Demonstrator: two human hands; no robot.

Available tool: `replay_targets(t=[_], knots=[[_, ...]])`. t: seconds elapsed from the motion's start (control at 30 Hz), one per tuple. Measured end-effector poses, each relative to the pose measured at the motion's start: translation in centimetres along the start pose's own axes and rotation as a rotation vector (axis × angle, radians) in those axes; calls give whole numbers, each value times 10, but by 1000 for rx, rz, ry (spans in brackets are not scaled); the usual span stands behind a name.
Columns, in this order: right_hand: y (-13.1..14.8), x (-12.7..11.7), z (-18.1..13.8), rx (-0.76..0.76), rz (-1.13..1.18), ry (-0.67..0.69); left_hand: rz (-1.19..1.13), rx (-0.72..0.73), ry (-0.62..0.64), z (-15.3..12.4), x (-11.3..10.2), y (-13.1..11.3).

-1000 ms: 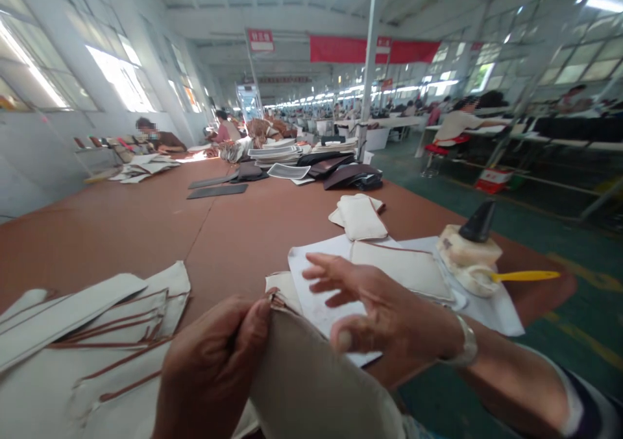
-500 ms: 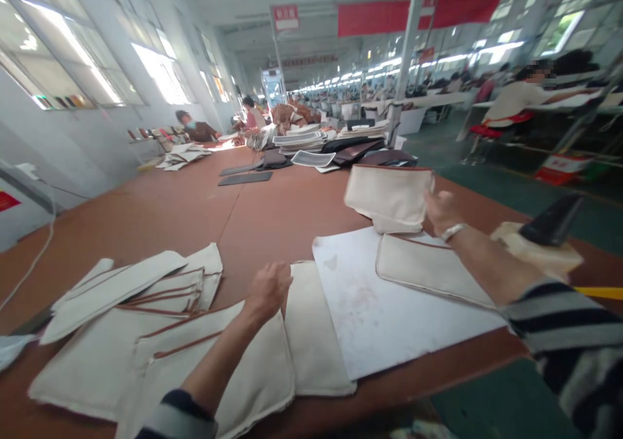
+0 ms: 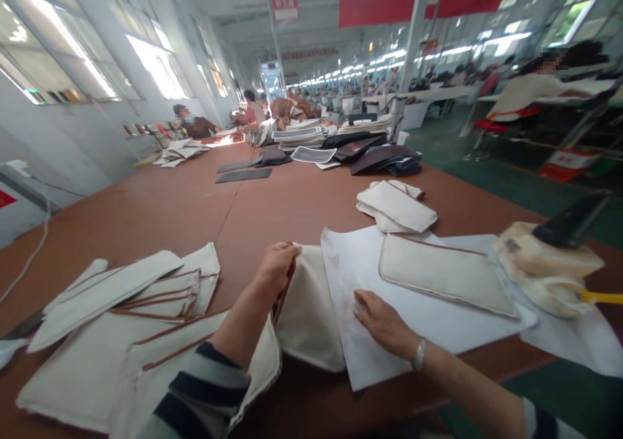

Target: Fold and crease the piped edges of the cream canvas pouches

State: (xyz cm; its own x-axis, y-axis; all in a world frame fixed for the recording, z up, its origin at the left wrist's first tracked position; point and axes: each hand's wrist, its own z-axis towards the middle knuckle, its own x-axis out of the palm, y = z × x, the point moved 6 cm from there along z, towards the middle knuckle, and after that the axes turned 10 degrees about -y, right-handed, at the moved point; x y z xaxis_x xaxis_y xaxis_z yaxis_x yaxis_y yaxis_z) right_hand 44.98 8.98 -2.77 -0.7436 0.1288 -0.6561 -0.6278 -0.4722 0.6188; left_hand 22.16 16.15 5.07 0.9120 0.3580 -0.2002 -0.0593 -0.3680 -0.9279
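Observation:
My left hand [image 3: 278, 265] is closed on the top corner of a cream fabric piece [image 3: 306, 316] with brown piping, lifting its edge off the brown table [image 3: 195, 205]. Flat on a large white sheet [image 3: 389, 296] lies my right hand [image 3: 382, 319], fingers stretched out, holding nothing. A cream pouch [image 3: 442, 273] with brown trim rests on that sheet, right of my right hand. Two or three folded cream pieces [image 3: 396, 207] are stacked beyond it.
Cut cream panels [image 3: 121, 296] with brown strips spread at the left. A glue pot [image 3: 545, 264] with a black cap and yellow handle stands at the right. Dark and grey material stacks [image 3: 341, 150] lie further back. Other people sit along the table and at benches beyond.
My right hand put the cream piece it held down on the far stack and came back onto the white sheet. My left hand now lifts the fabric piece's corner.

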Motion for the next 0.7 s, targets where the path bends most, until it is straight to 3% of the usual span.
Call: replay_targets(t=[0.07,0.13,0.2,0.27,0.33,0.43,0.5,0.6,0.7], knots=[[28,-23,10,-100,14,-40,-60,51,-23,-12,-10,-33],[78,-49,19,-314,55,-63,-91,80,-32,-33,-14,-57],[149,-71,14,-816,50,-38,-91,84,-16,-59,-11,-69],[198,-80,13,-1043,-85,20,-80,88,8,-84,-7,-74],[227,-81,17,-1052,-230,39,-90,115,4,-102,-7,-79],[245,-72,19,-999,-444,11,-147,172,-46,-115,-20,-90],[247,-59,15,-1022,-530,50,-181,198,-56,-121,-30,-95],[239,-42,16,-939,-546,191,-208,232,-25,-131,-36,-100],[238,-44,16,-922,-503,300,-232,263,51,-141,-41,-98]])
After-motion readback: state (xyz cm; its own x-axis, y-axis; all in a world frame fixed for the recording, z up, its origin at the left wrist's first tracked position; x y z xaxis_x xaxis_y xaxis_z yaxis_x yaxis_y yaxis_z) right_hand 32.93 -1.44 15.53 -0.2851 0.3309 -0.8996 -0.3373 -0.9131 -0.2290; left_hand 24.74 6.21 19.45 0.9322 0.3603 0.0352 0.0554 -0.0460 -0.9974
